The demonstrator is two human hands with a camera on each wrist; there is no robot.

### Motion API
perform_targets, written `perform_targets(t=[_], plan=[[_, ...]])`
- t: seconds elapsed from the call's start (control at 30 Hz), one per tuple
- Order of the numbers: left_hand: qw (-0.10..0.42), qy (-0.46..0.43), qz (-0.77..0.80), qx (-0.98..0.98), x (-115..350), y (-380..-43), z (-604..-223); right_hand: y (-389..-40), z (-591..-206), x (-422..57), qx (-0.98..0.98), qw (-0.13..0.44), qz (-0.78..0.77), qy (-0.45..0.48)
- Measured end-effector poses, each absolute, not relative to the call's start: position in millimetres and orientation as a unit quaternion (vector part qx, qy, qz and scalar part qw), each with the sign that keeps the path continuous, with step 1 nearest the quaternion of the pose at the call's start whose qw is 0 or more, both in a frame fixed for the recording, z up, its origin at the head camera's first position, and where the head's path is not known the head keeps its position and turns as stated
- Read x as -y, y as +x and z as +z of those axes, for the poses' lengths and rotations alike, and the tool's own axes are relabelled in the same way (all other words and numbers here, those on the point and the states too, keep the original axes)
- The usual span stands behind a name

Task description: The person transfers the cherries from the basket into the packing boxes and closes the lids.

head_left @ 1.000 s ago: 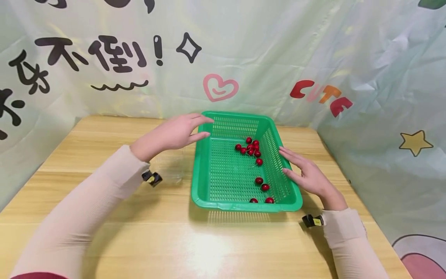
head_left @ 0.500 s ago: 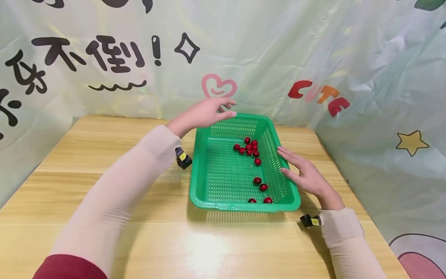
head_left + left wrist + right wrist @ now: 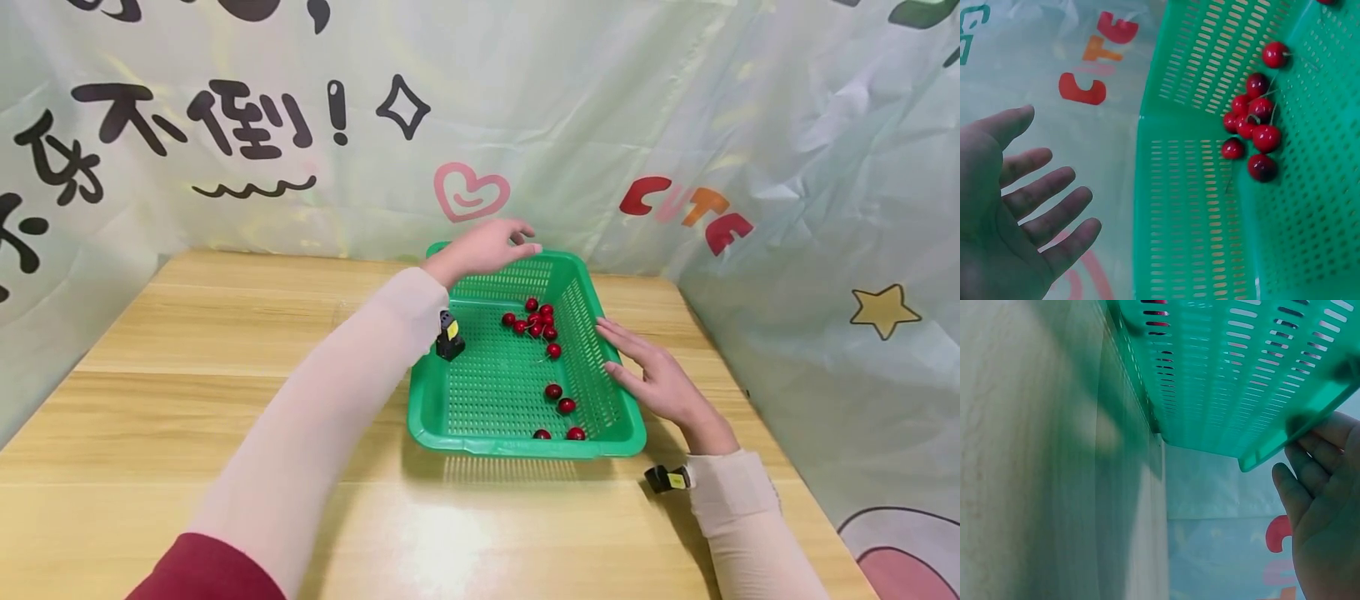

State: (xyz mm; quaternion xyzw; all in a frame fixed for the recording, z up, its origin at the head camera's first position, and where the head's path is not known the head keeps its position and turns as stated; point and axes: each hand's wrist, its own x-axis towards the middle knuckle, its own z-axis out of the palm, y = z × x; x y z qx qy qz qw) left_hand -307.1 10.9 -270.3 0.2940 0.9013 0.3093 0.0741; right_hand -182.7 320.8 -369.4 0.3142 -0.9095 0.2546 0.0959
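Left hand (image 3: 487, 248) now farther right, over the far end of the green basket (image 3: 498, 375).
I see it loosely spread, empty; the right hand (image 3: 658, 379), fingers nearly straight, touches the rim (image 3: 517, 448) as before. I count thirteen cherries (image 3: 553, 351) in one basket, left of the right hand; the left sleeve (image 3: 322, 417) hides some rim.

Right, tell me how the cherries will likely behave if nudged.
The cherries will probably roll, being round and lying loose in the green basket. Their glossy skins suggest they may be slippery to pinch. Nudging one in the far cluster would likely shift its neighbours, since several touch.
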Motion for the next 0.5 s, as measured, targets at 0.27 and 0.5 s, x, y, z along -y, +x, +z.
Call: perform_targets(t=[0.27,0.5], plan=[[0.093,0.285,0.317,-0.9,-26,-317,-296,-186,-371,-318,0.909,0.09,0.265,0.307],[0.106,0.28,0.308,-0.903,-33,-316,-315,-185,-374,-321,0.909,0.094,0.266,0.307]])
